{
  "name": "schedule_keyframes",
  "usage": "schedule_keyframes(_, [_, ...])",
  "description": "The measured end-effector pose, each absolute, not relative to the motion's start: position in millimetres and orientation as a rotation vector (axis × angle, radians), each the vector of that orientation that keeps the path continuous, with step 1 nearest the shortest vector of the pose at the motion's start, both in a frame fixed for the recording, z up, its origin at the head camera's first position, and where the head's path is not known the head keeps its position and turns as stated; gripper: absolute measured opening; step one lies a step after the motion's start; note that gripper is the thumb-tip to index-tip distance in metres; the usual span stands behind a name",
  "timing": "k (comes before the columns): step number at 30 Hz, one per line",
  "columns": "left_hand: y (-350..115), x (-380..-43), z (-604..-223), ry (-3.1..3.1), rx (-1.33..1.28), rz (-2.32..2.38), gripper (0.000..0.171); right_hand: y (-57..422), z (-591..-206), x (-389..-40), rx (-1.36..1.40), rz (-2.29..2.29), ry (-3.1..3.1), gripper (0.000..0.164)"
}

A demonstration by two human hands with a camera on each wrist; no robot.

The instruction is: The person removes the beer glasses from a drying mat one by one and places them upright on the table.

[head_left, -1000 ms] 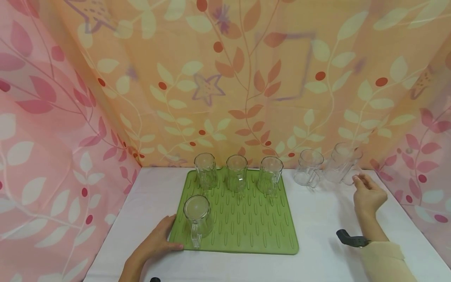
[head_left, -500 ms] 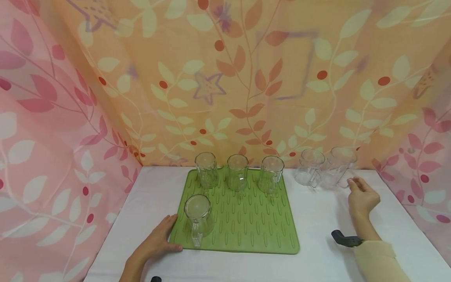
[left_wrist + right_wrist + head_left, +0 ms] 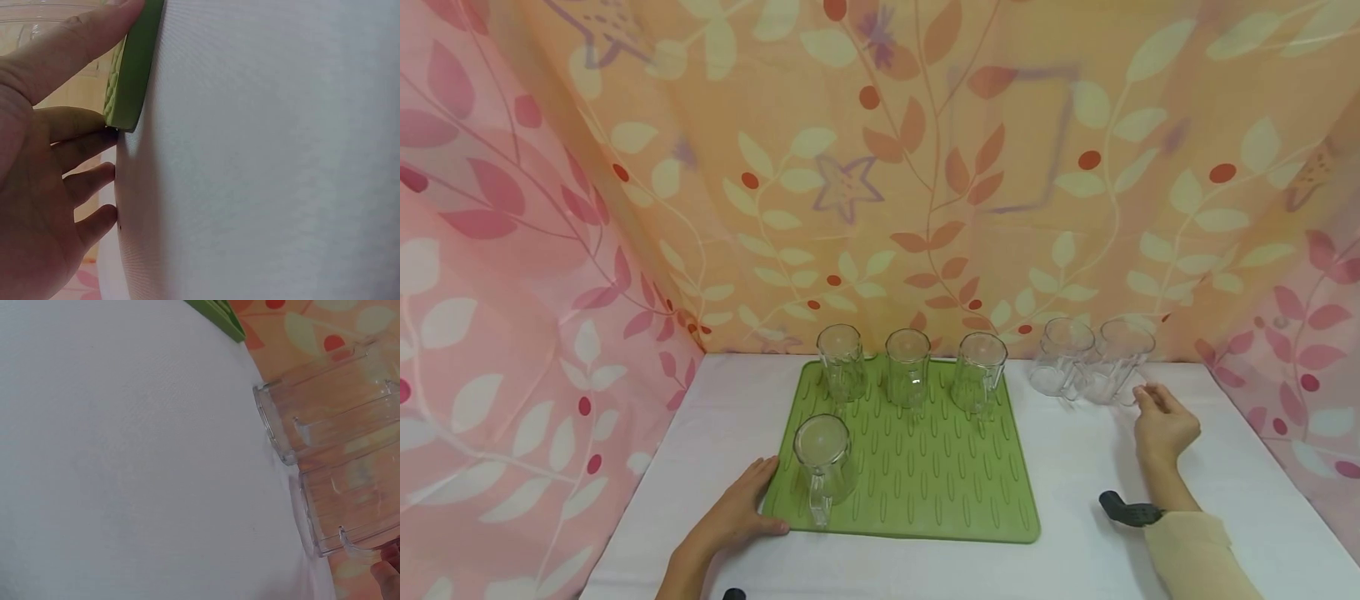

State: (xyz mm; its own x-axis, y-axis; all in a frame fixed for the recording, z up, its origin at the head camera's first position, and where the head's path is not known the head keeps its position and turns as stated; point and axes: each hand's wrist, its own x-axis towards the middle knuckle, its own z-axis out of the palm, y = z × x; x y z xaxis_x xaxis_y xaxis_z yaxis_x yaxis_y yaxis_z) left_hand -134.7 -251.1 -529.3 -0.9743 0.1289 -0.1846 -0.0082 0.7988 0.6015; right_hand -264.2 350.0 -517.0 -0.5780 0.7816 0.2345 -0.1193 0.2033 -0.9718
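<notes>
My right hand (image 3: pixel 1167 423), at the right, pinches the handle of a clear glass mug (image 3: pixel 1122 354). In the right wrist view this mug (image 3: pixel 353 500) has its base close to the white table, and my fingertips (image 3: pixel 389 578) are at its handle. Right beside it stands a second clear glass mug (image 3: pixel 1063 354). My left hand (image 3: pixel 737 508) rests at the front left corner of a green ridged drying mat (image 3: pixel 925 483), thumb at the front edge and fingers along the left side. Another glass mug (image 3: pixel 823 458) stands on the mat near that hand, handle toward me.
Along the mat's back edge stand three more glass mugs: a left one (image 3: pixel 842 367), a middle one (image 3: pixel 908 371) and a right one (image 3: pixel 980 375). A patterned orange curtain (image 3: pixel 880 275) hangs right behind the white table (image 3: pixel 1075 475); pink curtains (image 3: pixel 512 333) hang at the sides.
My right hand has brought the held mug left and down, from a raised place at the right to beside the neighbouring mug. My left hand has stayed at the mat's corner.
</notes>
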Motion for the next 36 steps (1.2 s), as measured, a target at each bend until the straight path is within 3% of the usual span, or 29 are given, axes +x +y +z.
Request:
schedule_keyframes(18, [-249, -134, -527, 2.777, 0.103, 0.926, 0.113, 350, -533, -273, -0.55, 1.489, -1.689, 0.027])
schedule_keyframes(21, [-249, -134, -526, 2.771, 0.095, 0.929, 0.113, 351, -534, -273, -0.542, 1.524, -1.692, 0.031])
schedule_keyframes(27, [-249, -135, -524, 2.757, 0.076, 0.932, 0.113, 349, -530, -260, -0.64, 1.585, -1.813, 0.054])
schedule_keyframes(36, [-248, -134, -521, 2.757, 0.067, 0.921, 0.112, 335, -518, -233, -0.672, 1.359, -2.008, 0.052])
